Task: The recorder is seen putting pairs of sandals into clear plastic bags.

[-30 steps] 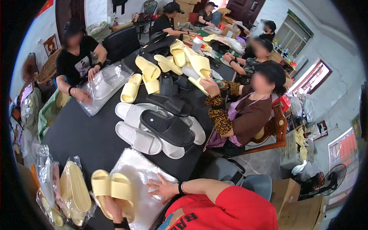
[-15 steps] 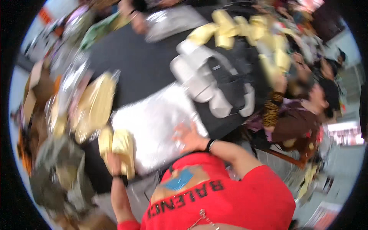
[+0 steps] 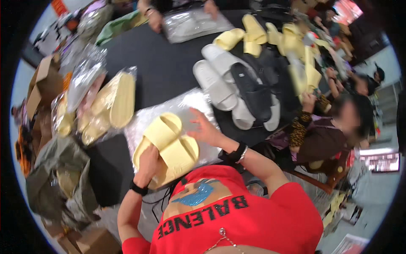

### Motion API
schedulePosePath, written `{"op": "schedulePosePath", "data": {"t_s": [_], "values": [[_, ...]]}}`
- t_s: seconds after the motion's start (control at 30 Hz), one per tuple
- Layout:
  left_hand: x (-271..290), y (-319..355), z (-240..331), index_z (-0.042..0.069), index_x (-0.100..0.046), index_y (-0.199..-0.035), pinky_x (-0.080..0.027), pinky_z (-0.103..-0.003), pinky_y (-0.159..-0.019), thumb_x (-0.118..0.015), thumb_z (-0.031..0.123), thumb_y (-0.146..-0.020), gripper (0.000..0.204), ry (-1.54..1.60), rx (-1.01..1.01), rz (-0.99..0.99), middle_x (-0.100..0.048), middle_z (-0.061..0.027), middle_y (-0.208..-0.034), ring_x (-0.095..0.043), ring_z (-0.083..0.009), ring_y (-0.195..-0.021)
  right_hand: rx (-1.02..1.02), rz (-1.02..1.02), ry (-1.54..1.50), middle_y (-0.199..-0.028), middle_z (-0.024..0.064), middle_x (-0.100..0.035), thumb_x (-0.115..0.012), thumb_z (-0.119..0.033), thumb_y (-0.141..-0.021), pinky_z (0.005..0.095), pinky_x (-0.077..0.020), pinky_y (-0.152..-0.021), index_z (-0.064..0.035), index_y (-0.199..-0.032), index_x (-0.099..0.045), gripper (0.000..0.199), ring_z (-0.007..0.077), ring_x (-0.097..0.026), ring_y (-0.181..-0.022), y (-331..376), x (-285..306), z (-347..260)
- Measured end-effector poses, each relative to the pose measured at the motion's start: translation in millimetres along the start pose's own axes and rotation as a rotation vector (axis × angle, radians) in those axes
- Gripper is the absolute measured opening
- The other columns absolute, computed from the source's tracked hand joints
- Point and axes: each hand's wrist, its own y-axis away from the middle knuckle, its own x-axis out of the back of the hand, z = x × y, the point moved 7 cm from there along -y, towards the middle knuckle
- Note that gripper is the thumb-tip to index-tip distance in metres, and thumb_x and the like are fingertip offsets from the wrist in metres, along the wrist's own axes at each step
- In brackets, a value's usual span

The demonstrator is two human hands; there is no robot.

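— Where do we stand with the pair of yellow slippers?

— We have them stacked in the left hand, which is closed around their lower edge, while the right hand is open, fingers spread, touching their far side and resting over the clear plastic bag that lies flat on the black table just beyond both hands.

— Which way do they point?

— Their long axis runs on a slant, from the left hand up and away toward the left; the upper slipper's strap faces us. Toe or heel first — we cannot tell from here.

— What could go wrong?

— We judge the grip thin: only one hand clamps two slippers by an edge, so the upper one could slide off its mate. The bag is slick and limp, and its mouth is not visible; if the right hand doesn't spread it, the pair may snag on the film. The bagged yellow slippers lie just past the left hand, so a wide swing could knock them.
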Motion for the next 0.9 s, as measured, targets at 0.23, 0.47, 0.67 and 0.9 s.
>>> {"op": "schedulePosePath", "data": {"t_s": [0.23, 0.47, 0.67, 0.9], "values": [[-4.9, -35.5, 73.7, 0.005, -0.052, -0.081, -0.044, -0.038, -0.067, -0.06, 0.006, -0.063, 0.02, -0.28, -0.232, -0.151, -0.05, -0.0099, -0.08, -0.054, -0.0271, -0.079, -0.019, -0.206, 0.429, -0.141, 0.0231, -0.021, -0.07, -0.032, -0.072, 0.0376, -0.0275, -0.104, -0.0048, -0.132, -0.036, 0.074, 0.0343, -0.024, -0.131, 37.0, 35.2, -14.7], [13.5, -67.7, 109.3, 0.005, -0.054, -0.083, -0.045, -0.039, -0.067, -0.055, 0.0, -0.068, 0.016, -0.137, -0.317, -0.001, -0.054, -0.0105, -0.084, -0.055, -0.0305, -0.075, -0.222, -0.015, -0.098, -0.083, 0.0102, -0.061, -0.066, -0.009, -0.075, 0.0274, -0.0514, -0.063, -0.0031, -0.096, -0.052, 0.026, 0.0169, -0.062, -0.073, 46.8, 59.7, -1.3], [36.4, -95.3, 130.0, 0.006, -0.055, -0.086, -0.044, -0.036, -0.063, -0.056, 0.002, -0.071, 0.016, -0.162, -0.39, 0.152, -0.054, -0.0085, -0.087, -0.056, -0.0269, -0.073, -0.294, -0.003, -0.264, -0.094, 0.0083, -0.057, -0.066, -0.008, -0.076, 0.0259, -0.0513, -0.06, -0.0019, -0.106, -0.047, 0.036, 0.0127, -0.059, -0.079, 39.6, 85.3, -24.6], [32.2, -103.3, 134.3, 0.005, -0.054, -0.092, -0.046, -0.039, -0.065, -0.056, 0.0, -0.072, 0.021, -0.019, -0.267, 0.18, -0.054, -0.011, -0.092, -0.056, -0.0311, -0.077, -0.1, -0.046, -0.289, -0.123, 0.0163, -0.046, -0.064, 0.003, -0.064, 0.0288, -0.034, -0.097, 0.0031, -0.131, -0.029, 0.075, 0.0199, -0.043, -0.115, 42.1, 68.3, -35.3]]}}
